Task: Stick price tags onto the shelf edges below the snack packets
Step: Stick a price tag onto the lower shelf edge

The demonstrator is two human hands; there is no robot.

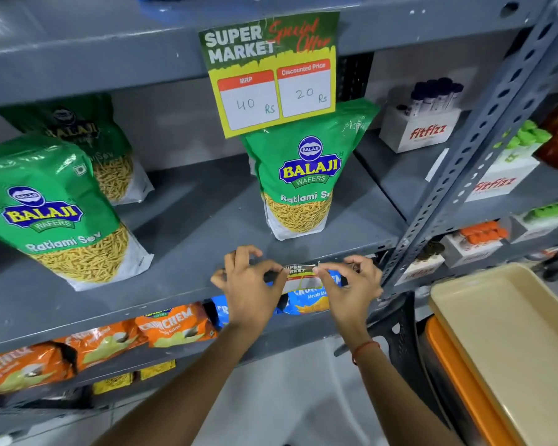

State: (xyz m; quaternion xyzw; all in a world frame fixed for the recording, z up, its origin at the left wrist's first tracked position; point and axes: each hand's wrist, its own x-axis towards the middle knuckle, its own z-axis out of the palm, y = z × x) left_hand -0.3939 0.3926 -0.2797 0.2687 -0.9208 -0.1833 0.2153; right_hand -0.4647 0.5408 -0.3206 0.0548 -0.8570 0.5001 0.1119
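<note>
Your two forearms come into view bare from the bottom edge, with no sleeves showing on either; your left hand (245, 284) carries no ring, watch or band that can be seen; your right hand (351, 291) is likewise bare of rings; around your right wrist sits a thin red-orange thread bracelet (364, 349), looped close against the arm; your fingernails look short and unpainted, though they are small here.

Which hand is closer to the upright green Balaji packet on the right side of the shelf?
Right. The right hand sits just below the packet, slightly to its right; the left hand is below and further left. Both hold the price tag between them.
</note>
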